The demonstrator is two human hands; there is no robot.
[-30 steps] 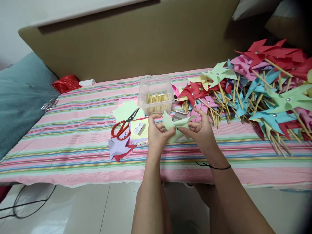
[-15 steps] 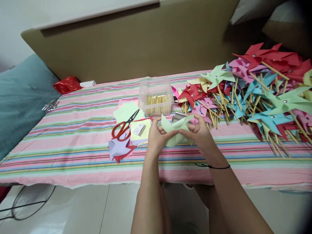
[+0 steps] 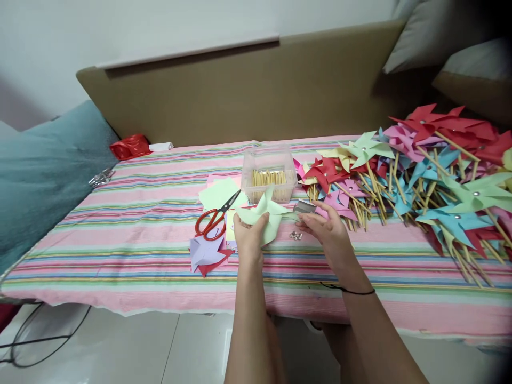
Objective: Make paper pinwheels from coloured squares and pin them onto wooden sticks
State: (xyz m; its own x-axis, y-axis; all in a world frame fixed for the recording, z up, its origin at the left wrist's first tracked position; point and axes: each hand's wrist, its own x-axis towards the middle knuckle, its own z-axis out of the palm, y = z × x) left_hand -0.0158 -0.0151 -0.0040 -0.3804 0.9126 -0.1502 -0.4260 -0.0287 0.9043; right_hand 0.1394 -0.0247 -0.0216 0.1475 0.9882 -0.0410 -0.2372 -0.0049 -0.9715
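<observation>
My left hand (image 3: 250, 234) pinches a light green paper pinwheel (image 3: 272, 220), its thumb pressed near the middle where the folded blades meet. A long pointed corner of the pinwheel reaches right to the fingertips of my right hand (image 3: 326, 226), which are curled closed at that tip. Small silver fasteners (image 3: 296, 235) lie in a little heap on the cloth between my hands. Just behind them is a small grey box (image 3: 304, 207), partly covered by my right fingers. Red-handled scissors (image 3: 216, 217) rest on paper sheets left of my left hand.
A clear plastic box (image 3: 269, 176) of short wooden sticks (image 3: 269, 178) stands behind my hands. Finished pinwheels (image 3: 404, 176) pile up on the right. Green paper sheets (image 3: 220, 193) and purple cut paper (image 3: 206, 250) lie left on the striped cloth (image 3: 140, 229). A red plastic bag (image 3: 130, 147) sits at the back left.
My hands have moved apart; the pinwheel has shifted left with my left hand and turned, showing its blades. The fasteners have come into view. The camera view has shifted slightly.
</observation>
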